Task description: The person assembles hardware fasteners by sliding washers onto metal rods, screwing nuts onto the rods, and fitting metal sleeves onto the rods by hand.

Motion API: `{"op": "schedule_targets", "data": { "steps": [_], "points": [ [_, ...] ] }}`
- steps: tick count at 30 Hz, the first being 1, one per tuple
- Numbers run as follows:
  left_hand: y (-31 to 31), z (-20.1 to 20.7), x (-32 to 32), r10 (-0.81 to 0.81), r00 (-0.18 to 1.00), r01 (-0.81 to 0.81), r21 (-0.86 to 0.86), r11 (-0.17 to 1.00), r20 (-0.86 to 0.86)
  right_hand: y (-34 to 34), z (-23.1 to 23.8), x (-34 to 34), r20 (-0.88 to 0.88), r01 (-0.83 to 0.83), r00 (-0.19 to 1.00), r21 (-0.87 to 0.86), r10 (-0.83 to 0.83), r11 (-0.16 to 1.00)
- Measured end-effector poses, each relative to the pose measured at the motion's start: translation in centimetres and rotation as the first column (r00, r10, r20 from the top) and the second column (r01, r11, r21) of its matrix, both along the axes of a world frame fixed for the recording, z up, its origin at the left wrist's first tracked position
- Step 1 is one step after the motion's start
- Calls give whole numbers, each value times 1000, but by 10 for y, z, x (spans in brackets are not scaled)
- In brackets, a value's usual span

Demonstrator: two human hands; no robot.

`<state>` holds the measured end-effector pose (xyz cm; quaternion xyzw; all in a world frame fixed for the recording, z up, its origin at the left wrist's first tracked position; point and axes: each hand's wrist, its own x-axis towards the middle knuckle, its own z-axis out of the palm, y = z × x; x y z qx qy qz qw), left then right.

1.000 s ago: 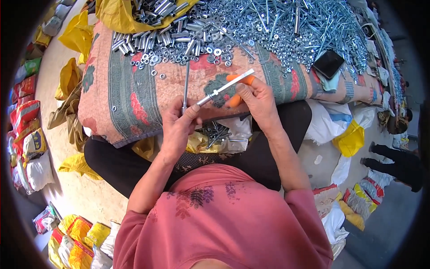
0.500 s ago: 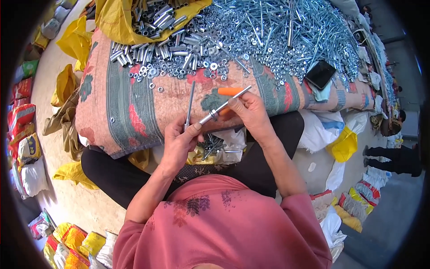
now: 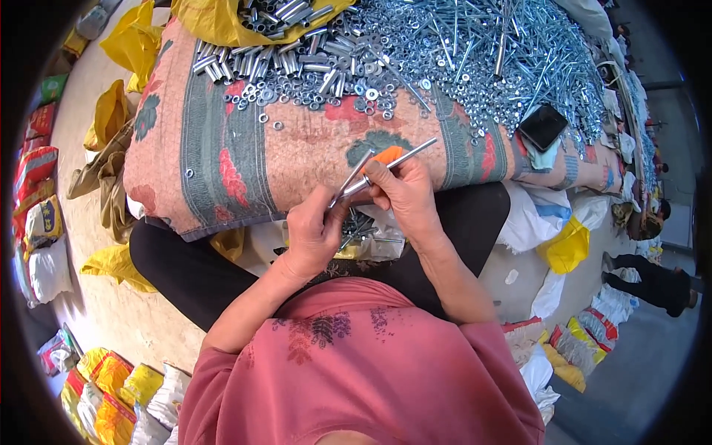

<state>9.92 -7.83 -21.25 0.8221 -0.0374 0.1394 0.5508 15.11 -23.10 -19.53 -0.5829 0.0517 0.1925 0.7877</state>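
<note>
My left hand (image 3: 311, 226) is closed on a thin metal rod (image 3: 359, 170), which now leans toward the other hand. My right hand (image 3: 406, 196) pinches a bolt (image 3: 417, 150) with a long shank pointing up and to the right. A shiny metal sleeve (image 3: 354, 188) sits around the bolt's lower part, between both hands. Something orange (image 3: 389, 155), like a finger cover, shows at my right index finger. The fingers hide the lower ends of the rod and bolt. Below the hands, several bolts (image 3: 358, 226) lie in a bag on my lap.
A patterned padded cloth (image 3: 304, 163) covers the work surface before me. Metal sleeves (image 3: 256, 63), washers and nuts (image 3: 371, 94) and long bolts (image 3: 545, 67) are heaped on it. A black phone (image 3: 543, 127) lies at right. Filled sacks (image 3: 111, 386) line the floor; a person in black (image 3: 645, 282) is far right.
My hands have come closer together. The rod in my left hand has swung from nearly upright to slanting right, beside the bolt. The orange piece now points less to the left.
</note>
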Motion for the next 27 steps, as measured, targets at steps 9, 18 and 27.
{"op": "schedule_targets", "data": {
  "steps": [9,18,27],
  "points": [
    [17,17,7,-402,761,-58,-671,740,-509,-2,1,-4,163,-148,977,73,135,986],
    [8,-10,1,-17,998,9,131,991,63,7,-11,-11,65,-25,997,-120,33,992],
    [30,-2,-2,-283,905,114,-459,881,-319,-25,2,-4,97,-268,946,-304,310,914]
  ]
}}
